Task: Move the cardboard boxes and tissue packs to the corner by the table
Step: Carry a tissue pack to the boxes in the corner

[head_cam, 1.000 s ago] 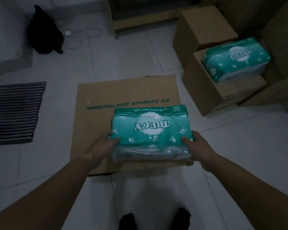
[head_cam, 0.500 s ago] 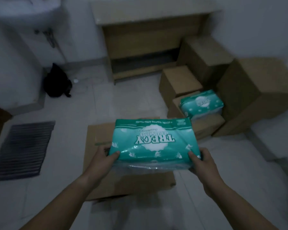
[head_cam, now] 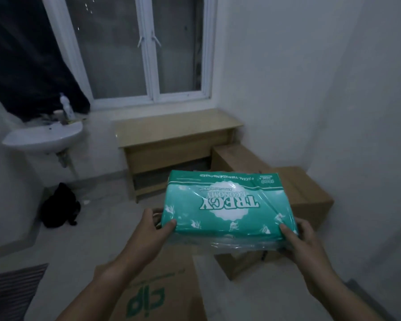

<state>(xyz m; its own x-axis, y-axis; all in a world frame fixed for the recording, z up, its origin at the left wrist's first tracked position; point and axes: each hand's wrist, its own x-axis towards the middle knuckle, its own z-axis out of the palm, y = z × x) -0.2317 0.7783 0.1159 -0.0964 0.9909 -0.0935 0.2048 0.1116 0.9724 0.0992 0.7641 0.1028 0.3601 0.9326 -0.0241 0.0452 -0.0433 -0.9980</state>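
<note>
I hold a green plastic-wrapped tissue pack [head_cam: 227,207] up in front of me, printed side facing me upside down. My left hand [head_cam: 152,228] grips its left end with the thumb on top. My right hand [head_cam: 303,242] grips the right end the same way. Behind the pack, cardboard boxes stand in the corner beside the wooden table [head_cam: 176,133]: one tall box [head_cam: 239,156] against the table, a larger one [head_cam: 308,193] to its right, a low one [head_cam: 243,262] under the pack. The other tissue pack is hidden behind the one I hold.
A flat cardboard sheet [head_cam: 158,295] with green print lies on the floor below my arms. A white sink [head_cam: 44,135] hangs on the left wall, a black bag [head_cam: 60,205] beneath it, a striped mat [head_cam: 12,290] at the lower left. White wall closes the right side.
I lifted the tissue pack off the flat cardboard and raised it toward the corner boxes. The view tilted up, now showing the window and table top.
</note>
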